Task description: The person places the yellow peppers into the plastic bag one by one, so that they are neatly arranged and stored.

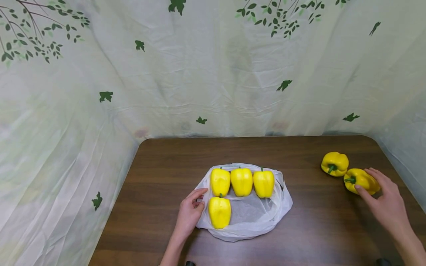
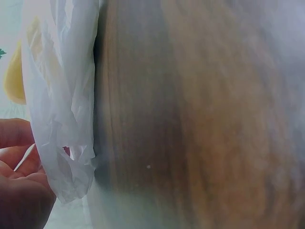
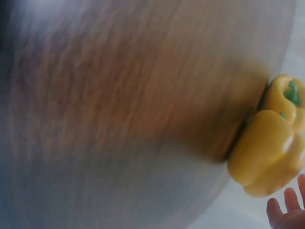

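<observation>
A white plastic bag point(image 1: 246, 231) lies spread on the table, its rim crumpled around several yellow bell peppers point(image 1: 242, 182). Three of these form a row at the back and another sits at the front left. My left hand point(image 1: 191, 210) holds the bag's left rim with bent fingers; translucent plastic point(image 2: 66, 109) partly covers the fingertips in the left wrist view. At the far right, my right hand point(image 1: 386, 197) is spread around a yellow bell pepper point(image 1: 361, 181), thumb on the near side. In the right wrist view, the fingers point(image 3: 290, 200) look extended beside that pepper point(image 3: 259, 150).
Another yellow bell pepper point(image 1: 334, 164) lies just behind the right-hand one, touching or almost touching it. The brown wooden table point(image 1: 166, 159) ends at a pale leaf-printed curtain point(image 1: 216, 74) at the back and sides. Small dark objects point(image 1: 190, 263) show at the bottom edge.
</observation>
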`<state>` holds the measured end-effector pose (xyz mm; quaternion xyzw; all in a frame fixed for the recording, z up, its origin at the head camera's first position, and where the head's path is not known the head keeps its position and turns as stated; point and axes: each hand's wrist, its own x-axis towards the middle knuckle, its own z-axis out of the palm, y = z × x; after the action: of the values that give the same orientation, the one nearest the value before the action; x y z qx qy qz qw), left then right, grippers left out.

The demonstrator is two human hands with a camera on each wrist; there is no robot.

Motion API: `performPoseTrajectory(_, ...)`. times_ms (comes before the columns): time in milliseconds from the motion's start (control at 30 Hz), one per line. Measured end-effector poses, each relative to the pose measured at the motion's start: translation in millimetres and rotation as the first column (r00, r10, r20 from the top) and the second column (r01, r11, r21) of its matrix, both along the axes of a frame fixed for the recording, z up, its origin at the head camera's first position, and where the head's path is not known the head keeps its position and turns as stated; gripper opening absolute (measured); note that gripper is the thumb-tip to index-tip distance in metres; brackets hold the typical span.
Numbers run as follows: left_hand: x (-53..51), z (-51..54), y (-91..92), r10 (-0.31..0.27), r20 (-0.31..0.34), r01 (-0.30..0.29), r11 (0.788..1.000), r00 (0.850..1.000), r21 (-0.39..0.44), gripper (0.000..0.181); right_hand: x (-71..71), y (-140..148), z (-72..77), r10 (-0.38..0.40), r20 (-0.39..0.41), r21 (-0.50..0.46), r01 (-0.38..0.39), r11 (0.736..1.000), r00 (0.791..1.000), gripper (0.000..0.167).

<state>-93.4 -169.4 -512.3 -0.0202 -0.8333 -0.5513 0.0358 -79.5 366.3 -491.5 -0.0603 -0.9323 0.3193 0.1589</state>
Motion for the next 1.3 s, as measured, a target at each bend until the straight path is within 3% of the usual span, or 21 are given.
performPoseTrajectory(300,1.4,3.0,-1.4,-0.007,0.022,0.007,1.0,1.0,-0.01,0.039,-8.0,12.7,-8.3,0.047,-0.009,-0.001,-0.047,0.999,0.999,0.069)
performPoseTrajectory(533,1.7,4.4,-2.0,-0.009,0.024,0.009,1.0,1.0,-0.012,0.039,-17.0,18.9,-10.8,0.058,0.073,-0.03,-0.056,0.998,0.996,0.078)
performPoseTrajectory(767,1.6,4.3,-1.8,-0.01,0.024,0.011,1.0,1.0,-0.025,0.04,-27.0,30.1,-13.8,0.137,0.144,-0.097,-0.123,0.988,0.98,0.077)
performPoseTrajectory(1000,1.7,3.8,-1.4,-0.009,0.027,0.01,1.0,1.0,-0.02,0.04,-29.4,33.9,-16.3,0.106,0.262,-0.104,-0.081,0.991,0.959,0.079)
performPoseTrajectory(1300,1.9,3.3,-1.8,-0.008,0.029,0.009,1.0,1.0,-0.03,0.041,-25.4,33.8,-16.0,0.129,0.278,-0.106,-0.103,0.989,0.952,0.069)
